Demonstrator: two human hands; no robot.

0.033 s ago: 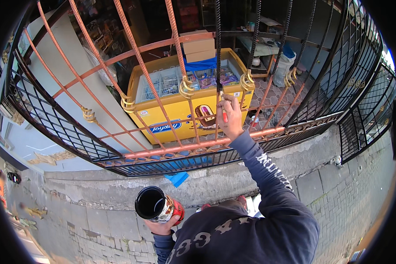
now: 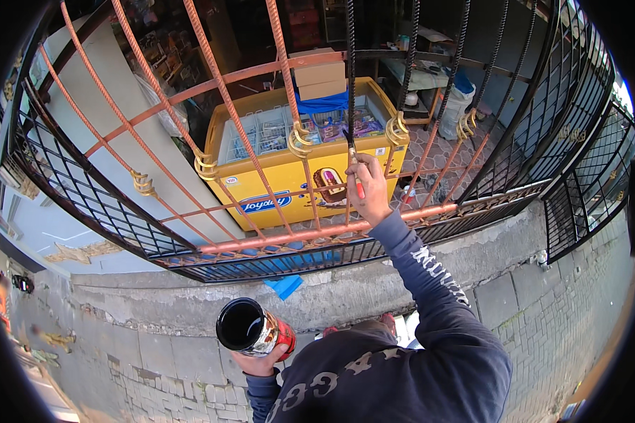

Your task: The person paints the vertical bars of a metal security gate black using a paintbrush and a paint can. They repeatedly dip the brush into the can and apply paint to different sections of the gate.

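Observation:
My right hand is raised to a metal gate and grips a small paintbrush with a red handle. The brush tip rests on a vertical bar that is black above the hand, beside an orange bar. The bars to the left are orange and those to the right are black. Low at my left, my left hand holds an open paint can from below; its inside looks black. My dark sleeves and torso fill the lower middle.
Behind the gate stands a yellow chest freezer with glass lids and cardboard boxes on top. A concrete sill runs under the gate, with a blue scrap on it. Paving stones lie at right.

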